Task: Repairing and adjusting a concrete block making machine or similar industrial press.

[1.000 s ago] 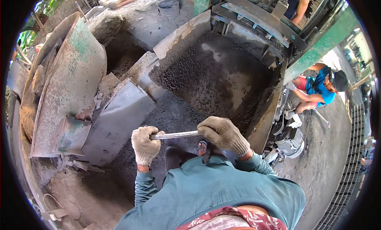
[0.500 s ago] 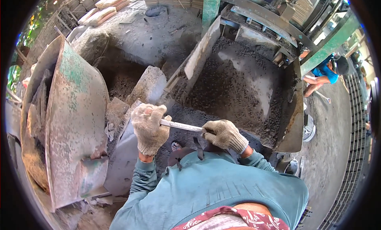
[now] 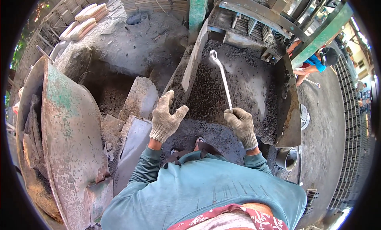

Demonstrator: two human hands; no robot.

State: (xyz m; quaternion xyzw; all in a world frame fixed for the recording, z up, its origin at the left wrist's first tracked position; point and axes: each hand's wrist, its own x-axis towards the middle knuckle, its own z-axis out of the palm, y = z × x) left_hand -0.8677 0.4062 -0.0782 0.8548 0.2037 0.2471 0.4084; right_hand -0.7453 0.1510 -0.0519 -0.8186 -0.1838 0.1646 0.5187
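"What's held?"
"The right hand (image 3: 242, 127) pinches the near end of the wrench (image 3: 224, 81); its ring end points far, in front of the grit (image 3: 204, 101). The left hand (image 3: 166, 118) is spread at left, thumb out."
"Materials?"
"Knitted gloves (image 3: 162, 129), slim shiny metal, crumbly dark grit; far left, a curved trough (image 3: 73, 127), pitted, flaking green."

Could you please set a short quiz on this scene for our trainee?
1. Which hand holds the wrench?
2. True or false: the left hand also grips the wrench.
3. The wrench's far end is: a) forked, b) ring-shaped, c) hooked.

Key:
1. The right hand.
2. False; the left hand is open and apart from it.
3. b.
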